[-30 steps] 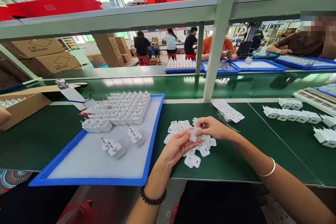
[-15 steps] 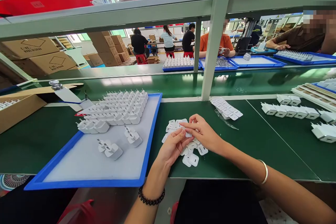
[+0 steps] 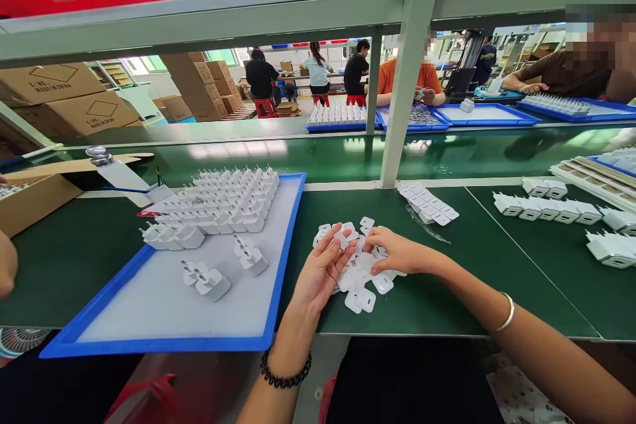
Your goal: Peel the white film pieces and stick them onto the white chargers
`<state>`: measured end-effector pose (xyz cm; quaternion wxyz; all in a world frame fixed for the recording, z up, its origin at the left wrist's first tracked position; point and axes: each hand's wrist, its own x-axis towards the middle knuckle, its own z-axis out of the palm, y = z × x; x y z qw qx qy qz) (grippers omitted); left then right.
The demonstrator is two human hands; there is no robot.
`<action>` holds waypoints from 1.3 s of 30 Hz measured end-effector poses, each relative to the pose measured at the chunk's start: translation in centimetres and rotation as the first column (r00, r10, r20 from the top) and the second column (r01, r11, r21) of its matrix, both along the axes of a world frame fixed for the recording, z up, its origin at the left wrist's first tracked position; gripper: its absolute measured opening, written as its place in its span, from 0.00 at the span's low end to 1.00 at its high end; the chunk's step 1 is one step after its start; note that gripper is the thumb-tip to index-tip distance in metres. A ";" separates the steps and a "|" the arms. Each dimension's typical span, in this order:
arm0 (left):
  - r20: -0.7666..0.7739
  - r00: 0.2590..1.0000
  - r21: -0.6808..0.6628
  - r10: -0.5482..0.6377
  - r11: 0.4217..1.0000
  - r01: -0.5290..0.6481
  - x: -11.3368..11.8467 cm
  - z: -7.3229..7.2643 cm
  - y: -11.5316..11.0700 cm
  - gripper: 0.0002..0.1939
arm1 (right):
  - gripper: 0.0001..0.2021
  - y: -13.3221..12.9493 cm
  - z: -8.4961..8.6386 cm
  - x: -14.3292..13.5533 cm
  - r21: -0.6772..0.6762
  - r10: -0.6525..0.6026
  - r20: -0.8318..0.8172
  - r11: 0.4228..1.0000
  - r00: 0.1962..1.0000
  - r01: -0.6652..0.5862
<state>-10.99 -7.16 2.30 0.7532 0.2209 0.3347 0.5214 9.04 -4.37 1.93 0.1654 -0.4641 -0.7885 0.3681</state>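
Note:
A loose pile of small white square cover plates (image 3: 366,299), some with a slot, lies on the green table. My left hand (image 3: 320,271) is turned palm up at the pile's left side, thumb and fingers closed on a white cover plate (image 3: 344,237). Over the right part of the pile, my right hand (image 3: 397,253) reaches down with thumb and fingers apart, touching the plates. Whether a piece sits under its fingers is hidden. Left of my hands, a blue-rimmed tray (image 3: 291,238) bears rows of white plug adapters (image 3: 218,205) with pins up; two groups stand apart nearer me.
Stacked cover plates (image 3: 428,203) lie behind my right hand. More white chargers (image 3: 546,207) stand at the right. A cardboard box (image 3: 44,202) and another person's hand (image 3: 6,265) are at the left edge. A shelf post (image 3: 397,106) rises ahead; co-workers sit beyond.
My hands have moved apart. The right one has gone from my left fingertips down to the pile; the left still holds a cover plate. Another person's hand has appeared at the left edge.

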 end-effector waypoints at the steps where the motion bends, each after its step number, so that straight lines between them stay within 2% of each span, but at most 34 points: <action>1: -0.001 1.000 -0.003 0.000 1.000 0.000 0.0 0.0 0.0 0.14 | 0.12 0.1 0.0 -0.3 -0.003 -0.001 -0.010 1.000 1.000 0.001; 9: -0.061 0.998 0.009 0.025 1.000 -0.025 0.0 0.0 0.1 0.14 | 0.13 1.6 -0.5 -0.2 -0.072 -0.075 -0.229 0.996 0.970 0.060; 14: -0.163 0.985 0.071 0.062 0.996 -0.051 0.0 -0.2 0.0 0.16 | 0.14 2.3 -0.4 0.5 -0.169 -0.183 -0.413 0.978 0.892 0.123; 21: -0.340 0.932 0.196 0.128 0.978 -0.063 0.6 0.1 -0.3 0.20 | 0.16 2.0 0.5 1.1 -0.242 -0.305 -0.540 0.949 0.785 0.202; 25: -0.327 0.945 0.139 0.024 0.990 0.022 0.7 0.3 -0.3 0.18 | 0.18 1.4 1.1 0.7 -0.275 -0.340 -0.579 0.937 0.741 0.215; 30: -0.128 0.968 -0.047 -0.215 0.976 0.211 0.5 0.2 -0.1 0.17 | 0.17 0.4 1.7 -0.5 -0.220 -0.355 -0.643 0.934 0.678 0.281; 32: -0.050 0.972 -0.073 -0.231 0.971 0.227 0.5 0.0 0.1 0.16 | 0.13 -0.3 1.7 -1.1 -0.125 -0.351 -0.665 0.923 0.659 0.365; 33: -0.024 0.976 -0.076 -0.218 0.973 0.216 0.5 -0.1 0.1 0.16 | 0.10 -0.7 1.6 -1.3 -0.028 -0.334 -0.666 0.905 0.667 0.424; 35: 0.014 0.982 -0.070 -0.189 0.979 0.189 0.5 -0.3 0.3 0.15 | 0.06 -1.6 1.4 -1.9 0.253 -0.240 -0.622 0.840 0.745 0.481; 37: 0.042 0.984 -0.061 -0.175 0.982 0.177 0.5 -0.6 0.4 0.15 | 0.10 -2.2 1.0 -2.2 0.531 -0.091 -0.496 0.755 0.864 0.385; 39: 0.061 0.983 -0.046 -0.173 0.983 0.176 0.4 -0.9 0.5 0.15 | 0.14 -2.5 0.5 -2.5 0.677 0.042 -0.355 0.701 0.934 0.225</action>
